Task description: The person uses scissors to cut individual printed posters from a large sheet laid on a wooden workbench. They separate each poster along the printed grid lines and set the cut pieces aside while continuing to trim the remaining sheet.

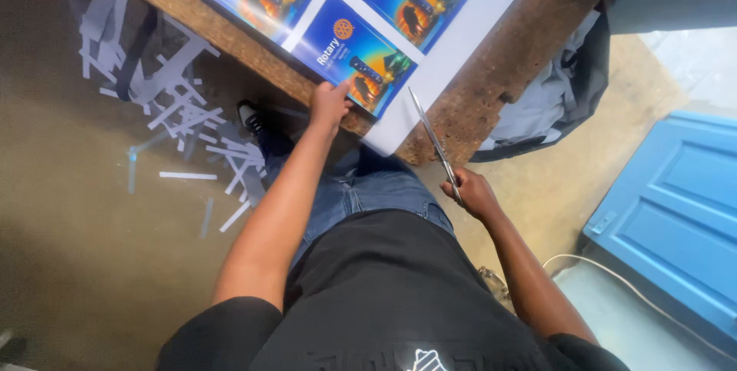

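Right hand (474, 193) grips long steel scissors (434, 140), blades parted, tips at the near white margin of the large glossy printed sheet of blue cards (361, 25). Left hand (330, 102) presses flat on the sheet's near edge, fingers closed over the rim of the worn brown wooden desk (476, 102) beneath the sheet. A clean cut calls for keeping the blades along the white margin, with the sheet pinned taut. Left of the sheet, white paper offcut strips (184, 117) litter the floor; right of it stands a blue panelled door (675, 210), leaving elbow room.
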